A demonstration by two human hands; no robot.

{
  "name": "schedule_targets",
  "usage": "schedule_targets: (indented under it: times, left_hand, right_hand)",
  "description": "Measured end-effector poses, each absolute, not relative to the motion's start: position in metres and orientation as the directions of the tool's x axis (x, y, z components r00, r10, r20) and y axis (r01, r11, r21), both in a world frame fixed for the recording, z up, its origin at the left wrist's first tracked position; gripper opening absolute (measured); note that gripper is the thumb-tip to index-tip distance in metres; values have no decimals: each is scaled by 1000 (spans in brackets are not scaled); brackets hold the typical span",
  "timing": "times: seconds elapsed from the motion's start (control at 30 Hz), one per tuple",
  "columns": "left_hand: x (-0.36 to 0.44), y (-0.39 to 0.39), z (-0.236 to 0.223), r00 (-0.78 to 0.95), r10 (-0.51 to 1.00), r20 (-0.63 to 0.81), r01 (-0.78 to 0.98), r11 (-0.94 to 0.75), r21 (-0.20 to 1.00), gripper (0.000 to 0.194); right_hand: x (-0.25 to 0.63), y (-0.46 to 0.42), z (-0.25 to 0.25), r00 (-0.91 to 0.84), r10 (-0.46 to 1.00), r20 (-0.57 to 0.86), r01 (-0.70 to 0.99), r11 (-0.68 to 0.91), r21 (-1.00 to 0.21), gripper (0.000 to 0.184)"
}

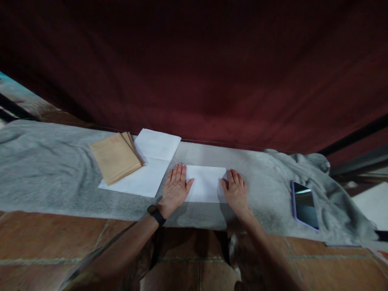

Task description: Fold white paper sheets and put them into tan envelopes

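Observation:
A small white sheet of paper (206,184), perhaps folded, lies flat on the grey cloth (263,178) between my hands. At its left edge is my left hand (176,182), flat with the fingers stretched and the thumb over the paper. My right hand (235,189) rests at the opposite edge, fingers extended and thumb touching the paper. Neither hand grasps anything. Left of my left hand lie larger white sheets (156,157) with a crease across them. A stack of brown envelopes (115,157) sits on top of these sheets and partly hides them.
A phone (305,205) in a purple case lies on the cloth at the right. Behind the cloth hangs a dark red curtain (194,81). Bunched cloth (309,163) stands at the right end. Terracotta tiles (54,234) show along the front.

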State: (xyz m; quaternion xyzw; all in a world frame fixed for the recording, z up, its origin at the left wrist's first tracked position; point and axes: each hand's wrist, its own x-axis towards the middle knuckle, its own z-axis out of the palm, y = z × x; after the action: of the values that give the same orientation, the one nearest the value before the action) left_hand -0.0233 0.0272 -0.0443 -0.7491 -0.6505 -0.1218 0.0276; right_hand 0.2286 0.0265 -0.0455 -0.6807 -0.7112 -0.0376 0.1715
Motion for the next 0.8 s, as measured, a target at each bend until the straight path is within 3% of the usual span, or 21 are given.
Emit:
schedule_targets:
  times: [0.17,0.27,0.37,0.43,0.53,0.63,0.73,0.8]
  left_hand:
    - [-23,27,-43,119,969,219,980,-150,131,68]
    - [-22,27,-44,119,969,216,978,-152,145,68]
    - [-23,28,-46,111,970,215,978,-146,152,69]
    - [-24,30,-47,103,970,219,978,-139,158,69]
    - [-23,31,-41,117,966,231,964,-167,208,67]
    - [-13,25,-25,267,937,224,895,-327,302,69]
    - [2,12,-8,447,866,225,778,-501,379,85]
    - [12,4,0,491,836,244,742,-549,385,96]
  right_hand:
    - [230,29,-30,39,981,192,953,21,-304,35]
    - [229,29,-29,115,990,76,886,-68,-458,31]
    - [230,32,-30,182,981,-67,696,-177,-696,28]
    - [232,37,-29,175,976,-131,578,-210,-788,24]
    - [233,42,-22,116,974,-196,453,-228,-862,25]
    - [230,44,-6,122,961,-248,144,-265,-953,35]
    - [223,43,12,108,954,-278,-176,-257,-950,42]
    - [218,42,21,68,964,-259,-229,-237,-944,43]
